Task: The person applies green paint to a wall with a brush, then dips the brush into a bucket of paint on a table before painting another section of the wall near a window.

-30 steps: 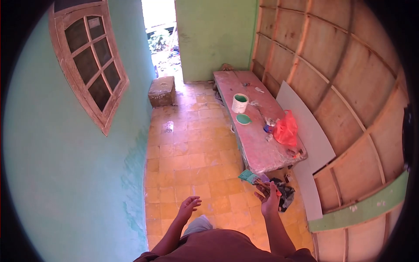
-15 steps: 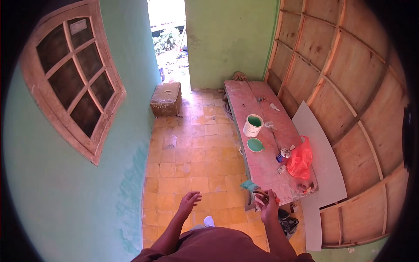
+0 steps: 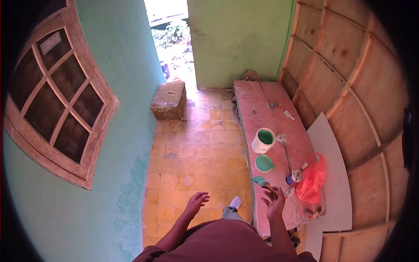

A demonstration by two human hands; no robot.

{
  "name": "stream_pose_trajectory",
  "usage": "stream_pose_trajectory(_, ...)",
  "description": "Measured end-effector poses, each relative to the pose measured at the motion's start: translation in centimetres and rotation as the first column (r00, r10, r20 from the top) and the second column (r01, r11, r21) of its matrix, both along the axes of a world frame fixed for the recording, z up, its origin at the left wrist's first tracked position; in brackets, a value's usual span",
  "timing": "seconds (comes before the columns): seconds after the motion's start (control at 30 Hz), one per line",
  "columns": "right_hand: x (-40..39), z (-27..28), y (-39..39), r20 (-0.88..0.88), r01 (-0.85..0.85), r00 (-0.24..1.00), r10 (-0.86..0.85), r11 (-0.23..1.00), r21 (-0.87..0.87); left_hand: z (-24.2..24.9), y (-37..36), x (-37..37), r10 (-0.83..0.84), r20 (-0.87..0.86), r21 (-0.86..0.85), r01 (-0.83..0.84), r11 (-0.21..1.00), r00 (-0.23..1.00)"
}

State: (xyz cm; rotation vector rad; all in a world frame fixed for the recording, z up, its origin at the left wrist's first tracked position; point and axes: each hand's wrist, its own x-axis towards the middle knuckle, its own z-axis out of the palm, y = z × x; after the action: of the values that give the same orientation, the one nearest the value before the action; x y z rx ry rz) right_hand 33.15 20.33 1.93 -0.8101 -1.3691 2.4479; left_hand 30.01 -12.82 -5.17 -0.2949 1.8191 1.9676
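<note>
My right hand grips a paintbrush by its handle, and the bristles are coated in teal-green paint. The brush is held over the near part of a long pinkish-red table. Just beyond the bristles lies a round lid with green paint on it. Behind the lid stands a white bucket with green paint inside. My left hand hangs over the floor tiles, holding nothing, its fingers loosely bent and apart.
A red plastic bag and a small blue can are on the table. A wooden box stands by the doorway. On the left is a teal wall with a wood-framed window; a grey panel leans at right.
I have stepped forward, and the table, bucket and lid now appear nearer. My right hand with the paintbrush has moved from the table's near end to over the table, closer to the lid.
</note>
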Motion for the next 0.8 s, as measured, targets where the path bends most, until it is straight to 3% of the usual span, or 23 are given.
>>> stream_pose_trajectory(0.13,-9.3,-1.3,4.6,0.02,-0.055,0.998,0.055,0.998,-0.015,0.5,2.8,-5.7,0.12,0.047,-0.01,-0.12,0.993,0.992)
stream_pose_trajectory(0.27,-18.7,-3.5,8.3,0.037,-0.09,0.995,0.089,0.996,0.021,0.6,5.7,-11.8,0.121,0.036,-0.051,-0.12,0.992,0.992)
stream_pose_trajectory(0.5,-28.4,-4.2,11.2,0.099,0.02,0.995,-0.026,0.998,0.06,0.5,6.4,-20.2,0.166,0.076,-0.021,-0.164,0.986,0.983)
stream_pose_trajectory(0.73,-35.0,-11.3,14.4,0.222,0.15,0.956,-0.193,0.969,0.194,0.1,5.1,-32.1,0.121,0.115,-0.056,-0.115,0.992,0.986)
stream_pose_trajectory(0.8,-36.5,-13.5,15.3,0.341,0.126,0.919,-0.198,0.967,0.222,0.8,5.1,-35.5,0.078,0.071,-0.069,-0.073,0.995,0.994)
